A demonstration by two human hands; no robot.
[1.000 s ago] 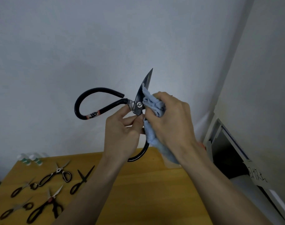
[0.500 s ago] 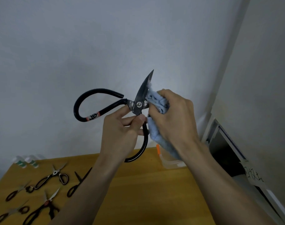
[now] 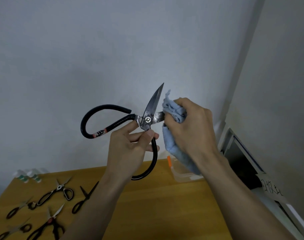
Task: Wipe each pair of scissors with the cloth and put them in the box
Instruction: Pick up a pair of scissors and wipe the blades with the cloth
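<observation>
Left hand (image 3: pixel 130 149) raised, pinching open black scissors (image 3: pixel 147 118) below pivot; right hand (image 3: pixel 191 129) clutching blue cloth (image 3: pixel 173 110) around one blade. Clear box (image 3: pixel 184 175) behind on worktop (image 3: pixel 165 205).

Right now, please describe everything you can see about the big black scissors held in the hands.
The big scissors are held up in front of the wall, blades open. They have dark, spotted metal blades, a silver pivot screw and large looped black handles, one with a pale label band. The left hand pinches them just below the pivot. The right hand presses the blue cloth around the sideways blade; the other points up.
</observation>
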